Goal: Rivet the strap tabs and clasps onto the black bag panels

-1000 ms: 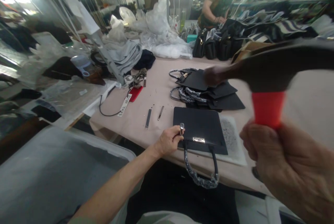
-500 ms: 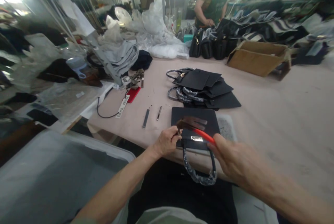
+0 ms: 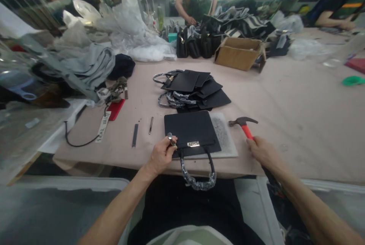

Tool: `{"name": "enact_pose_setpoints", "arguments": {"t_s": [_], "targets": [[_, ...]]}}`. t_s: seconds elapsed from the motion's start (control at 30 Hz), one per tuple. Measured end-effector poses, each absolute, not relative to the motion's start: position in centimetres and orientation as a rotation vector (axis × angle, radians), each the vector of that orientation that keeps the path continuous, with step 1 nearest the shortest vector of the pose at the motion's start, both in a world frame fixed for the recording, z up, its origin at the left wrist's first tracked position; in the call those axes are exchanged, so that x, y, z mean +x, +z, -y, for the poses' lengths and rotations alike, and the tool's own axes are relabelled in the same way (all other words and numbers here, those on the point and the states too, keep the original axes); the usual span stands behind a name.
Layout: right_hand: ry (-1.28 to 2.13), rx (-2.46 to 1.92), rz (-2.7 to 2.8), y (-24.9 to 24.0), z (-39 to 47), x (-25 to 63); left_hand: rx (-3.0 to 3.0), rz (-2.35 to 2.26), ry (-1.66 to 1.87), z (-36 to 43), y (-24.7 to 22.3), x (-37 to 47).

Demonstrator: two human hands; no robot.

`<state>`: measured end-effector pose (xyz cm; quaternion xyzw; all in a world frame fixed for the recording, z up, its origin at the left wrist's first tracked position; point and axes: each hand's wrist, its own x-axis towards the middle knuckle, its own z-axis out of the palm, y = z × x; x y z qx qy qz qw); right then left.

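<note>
Both busy: left hand (image 3: 160, 157) pinching a punch (image 3: 170, 137) over the left side of the panel (image 3: 188, 127), near edge of the bench (image 3: 291, 123); right hand (image 3: 264, 151) wrapped round a hammer (image 3: 246, 127). Panel looks light and stiffish, I'd hold its edges; wrapped handle (image 3: 200, 185) seems slippery. Stack (image 3: 207, 89) crowds the far side.

The black bag panel (image 3: 188, 127) is lying flat over a pale slab (image 3: 228, 140), clasp (image 3: 193, 143) gleaming, plastic-wrapped handle (image 3: 200, 185) looping past the bench (image 3: 265, 96) edge. A metal tool (image 3: 170, 137) is poking up by the panel's left edge; right of the slab, a red-gripped claw hammer (image 3: 246, 131) is slanting.
</note>
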<state>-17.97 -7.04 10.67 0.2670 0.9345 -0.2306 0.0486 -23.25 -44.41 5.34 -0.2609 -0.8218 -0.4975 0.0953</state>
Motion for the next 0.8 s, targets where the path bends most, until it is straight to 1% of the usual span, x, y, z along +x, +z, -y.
{"name": "enact_pose_setpoints", "arguments": {"t_s": [0.1,0.17,0.27,0.37,0.43,0.5,0.6,0.7,0.8], "targets": [[-0.619,0.744,-3.054,10.1,8.0,-17.5,-0.805,2.435,-1.402,44.5,5.3,-23.2],[-0.683,0.615,-3.121,9.7,10.0,-17.4,-0.846,2.417,-1.339,44.5,5.3,-23.2],[-0.851,0.492,-3.059,8.9,13.8,-17.6,-0.954,2.411,-1.244,44.4,5.3,-22.7],[-0.847,0.496,-3.049,8.4,16.7,-18.0,-0.993,2.403,-1.251,44.4,5.2,-22.1],[-0.85,0.564,-3.006,8.5,17.5,-18.5,-0.8,2.427,-1.394,44.3,5.3,-22.0],[-0.921,0.649,-2.903,9.0,17.5,-18.9,-0.42,2.402,-1.693,43.9,5.6,-22.3],[-1.033,0.709,-2.776,9.7,16.8,-19.3,0.064,2.125,-2.18,42.6,6.4,-23.1],[-1.124,0.682,-2.735,9.8,16.4,-19.4,0.032,1.967,-2.403,40.2,7.5,-23.8],[-1.477,0.616,-2.644,9.4,17.0,-19.0,-0.237,2.085,-2.426,37.3,8.5,-24.2]]}}
